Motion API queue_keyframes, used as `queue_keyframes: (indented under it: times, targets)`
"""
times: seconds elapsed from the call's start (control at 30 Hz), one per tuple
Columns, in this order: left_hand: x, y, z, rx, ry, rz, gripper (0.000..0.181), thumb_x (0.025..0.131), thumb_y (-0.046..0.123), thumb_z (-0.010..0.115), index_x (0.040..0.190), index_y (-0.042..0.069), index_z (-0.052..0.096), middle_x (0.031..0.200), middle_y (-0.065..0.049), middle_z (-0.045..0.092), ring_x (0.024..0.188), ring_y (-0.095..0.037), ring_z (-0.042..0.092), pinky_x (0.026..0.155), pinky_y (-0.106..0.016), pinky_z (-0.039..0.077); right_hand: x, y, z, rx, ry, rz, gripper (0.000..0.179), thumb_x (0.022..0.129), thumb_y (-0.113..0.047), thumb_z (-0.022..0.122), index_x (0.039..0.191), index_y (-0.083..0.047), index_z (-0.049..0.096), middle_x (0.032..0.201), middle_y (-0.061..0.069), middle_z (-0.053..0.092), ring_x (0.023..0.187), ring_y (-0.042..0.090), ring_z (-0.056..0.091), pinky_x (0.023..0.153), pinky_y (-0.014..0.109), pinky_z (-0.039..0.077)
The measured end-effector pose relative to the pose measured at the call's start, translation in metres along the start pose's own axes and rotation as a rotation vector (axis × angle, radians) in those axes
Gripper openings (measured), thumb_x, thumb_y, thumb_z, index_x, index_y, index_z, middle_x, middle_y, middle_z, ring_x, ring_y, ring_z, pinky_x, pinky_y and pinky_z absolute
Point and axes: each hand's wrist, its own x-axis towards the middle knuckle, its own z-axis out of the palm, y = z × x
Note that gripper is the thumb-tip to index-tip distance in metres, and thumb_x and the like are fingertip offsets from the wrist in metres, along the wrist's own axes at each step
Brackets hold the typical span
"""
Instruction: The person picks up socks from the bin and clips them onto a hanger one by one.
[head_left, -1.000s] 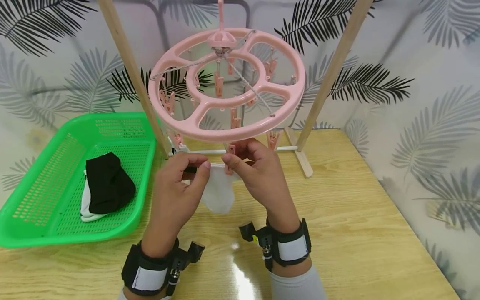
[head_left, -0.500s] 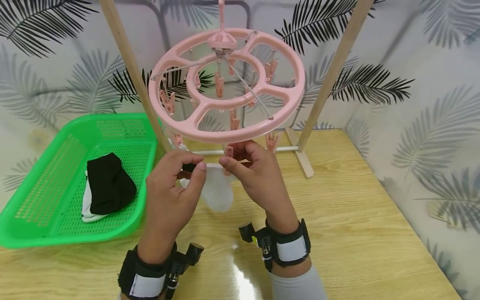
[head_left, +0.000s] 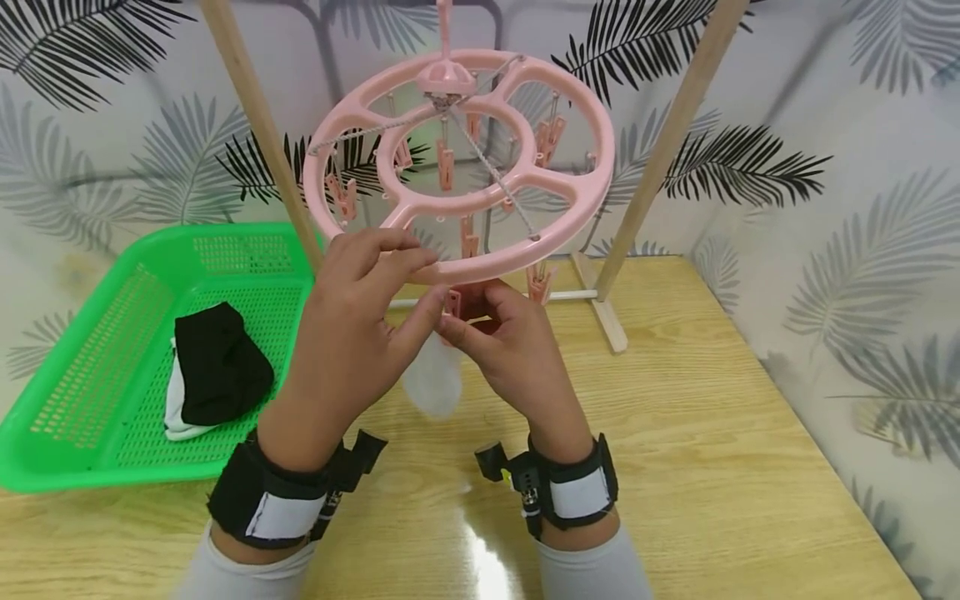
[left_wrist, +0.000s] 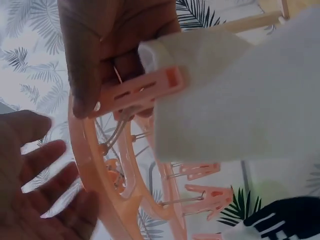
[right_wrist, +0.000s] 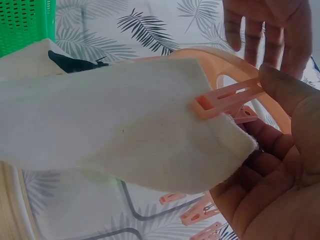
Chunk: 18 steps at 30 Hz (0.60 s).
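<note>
A white sock (head_left: 433, 383) hangs from a pink clothespin (right_wrist: 230, 97) under the near rim of a round pink drying hanger (head_left: 480, 268). My right hand (head_left: 510, 342) pinches the upper end of that clothespin between thumb and fingers; its lower end lies over the sock's cuff, near one corner. Beside it, my left hand (head_left: 352, 312) is off the sock, fingers loosely extended by the hanger's rim. The left wrist view shows those fingers apart from the clothespin and holding nothing. A black-and-white piece of fabric (left_wrist: 287, 220) hangs farther along the hanger.
A green basket (head_left: 45, 392) on the left holds a folded black garment (head_left: 221, 367) over a white one (head_left: 176, 408). Wooden posts (head_left: 667, 158) flank the hanger on the wooden table (head_left: 675, 467). Several other pink clothespins (head_left: 446, 165) dangle from the rings.
My left hand has left the sock's cuff, moving up and right toward the hanger's rim and the clothespin. My right hand has stayed at the clothespin.
</note>
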Motion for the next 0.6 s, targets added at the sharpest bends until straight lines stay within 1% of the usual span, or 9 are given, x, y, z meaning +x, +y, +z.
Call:
queue_keyframes:
  times: [0.07, 0.13, 0.17, 0.3, 0.43, 0.53, 0.6]
  targets:
    - [0.004, -0.001, -0.001, 0.034, -0.071, -0.032, 0.028, 0.089, 0.015, 0.075, 0.113, -0.001, 0.072, 0.112, -0.018, 0.065, 0.109, -0.037, 0.052, 0.098, -0.049, 0.041, 0.0, 0.001, 0.0, 0.002, -0.005, 0.0, 0.028, 0.091, -0.016, 0.074, 0.116, -0.005, 0.067, 0.095, 0.004, 0.068, 0.087, 0.016, 0.063, 0.075, 0.035, 0.056]
    - [0.006, -0.002, -0.001, 0.05, -0.118, -0.059, 0.029, 0.09, 0.016, 0.075, 0.114, 0.0, 0.073, 0.11, -0.017, 0.065, 0.108, -0.036, 0.051, 0.098, -0.049, 0.041, 0.0, 0.001, 0.0, -0.002, -0.008, -0.004, 0.028, 0.091, -0.016, 0.074, 0.116, -0.005, 0.067, 0.094, 0.004, 0.068, 0.086, 0.016, 0.063, 0.075, 0.036, 0.056]
    - [0.006, -0.003, -0.001, 0.054, -0.132, -0.068, 0.028, 0.09, 0.016, 0.075, 0.113, 0.0, 0.073, 0.108, -0.016, 0.065, 0.106, -0.036, 0.051, 0.097, -0.049, 0.041, 0.0, 0.001, 0.0, -0.007, -0.011, -0.004, 0.028, 0.091, -0.016, 0.074, 0.115, -0.005, 0.068, 0.095, 0.004, 0.068, 0.086, 0.016, 0.064, 0.075, 0.036, 0.056]
    - [0.007, -0.004, -0.001, 0.045, -0.13, -0.079, 0.026, 0.088, 0.015, 0.077, 0.108, -0.001, 0.073, 0.1, -0.016, 0.063, 0.101, -0.036, 0.051, 0.091, -0.047, 0.042, 0.001, -0.001, 0.0, -0.019, -0.044, 0.009, 0.03, 0.091, -0.017, 0.074, 0.118, -0.006, 0.068, 0.101, 0.003, 0.07, 0.092, 0.014, 0.064, 0.082, 0.035, 0.054]
    - [0.007, -0.006, -0.003, 0.047, -0.12, -0.09, 0.026, 0.087, 0.014, 0.078, 0.106, -0.003, 0.073, 0.098, -0.016, 0.062, 0.099, -0.036, 0.051, 0.087, -0.046, 0.043, 0.001, -0.003, -0.001, -0.023, -0.081, 0.015, 0.034, 0.092, -0.019, 0.074, 0.123, -0.008, 0.067, 0.11, 0.002, 0.069, 0.103, 0.014, 0.064, 0.09, 0.036, 0.051]
    - [0.006, -0.009, -0.006, 0.056, -0.124, -0.099, 0.027, 0.087, 0.015, 0.078, 0.106, -0.003, 0.072, 0.1, -0.017, 0.062, 0.099, -0.035, 0.051, 0.087, -0.046, 0.044, 0.0, -0.005, -0.002, -0.071, -0.08, 0.0, 0.034, 0.091, -0.021, 0.074, 0.123, -0.01, 0.067, 0.112, 0.0, 0.069, 0.105, 0.013, 0.063, 0.091, 0.037, 0.051]
    - [0.006, -0.011, -0.007, 0.057, -0.123, -0.103, 0.026, 0.087, 0.015, 0.078, 0.105, -0.004, 0.072, 0.099, -0.017, 0.061, 0.099, -0.036, 0.051, 0.086, -0.047, 0.044, -0.001, -0.007, -0.002, -0.12, -0.076, -0.025, 0.033, 0.091, -0.022, 0.075, 0.121, -0.01, 0.067, 0.111, 0.0, 0.069, 0.104, 0.013, 0.062, 0.091, 0.036, 0.051]
